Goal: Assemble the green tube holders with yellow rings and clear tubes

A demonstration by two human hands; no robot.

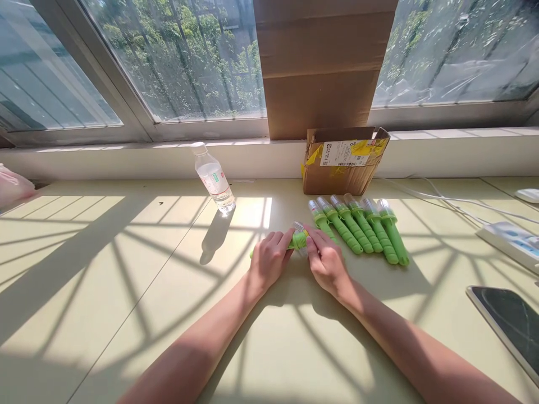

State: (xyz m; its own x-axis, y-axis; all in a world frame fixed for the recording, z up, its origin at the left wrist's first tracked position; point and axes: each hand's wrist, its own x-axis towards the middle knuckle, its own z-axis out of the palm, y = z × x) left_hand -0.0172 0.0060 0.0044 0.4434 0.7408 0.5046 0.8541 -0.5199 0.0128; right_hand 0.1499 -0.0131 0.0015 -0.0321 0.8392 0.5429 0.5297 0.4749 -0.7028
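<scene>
On my feed, the left hand (270,259) grips 1 green tube (298,241), seemingly steadying it; the right hand (329,262) pinches near its clear end (298,226).

You have a pale yellow-green table (138,314) in front of you, its seams running across the top. Beyond it, a white sill (442,151) lies beneath metal-framed windows (181,62). Your landmark is the tall cardboard sheet (322,73) covering part of the glass: left and right of it, you see green leaves (160,50) behind bars. Sunlight casts barred, curving shadows (130,286) over the table.
</scene>
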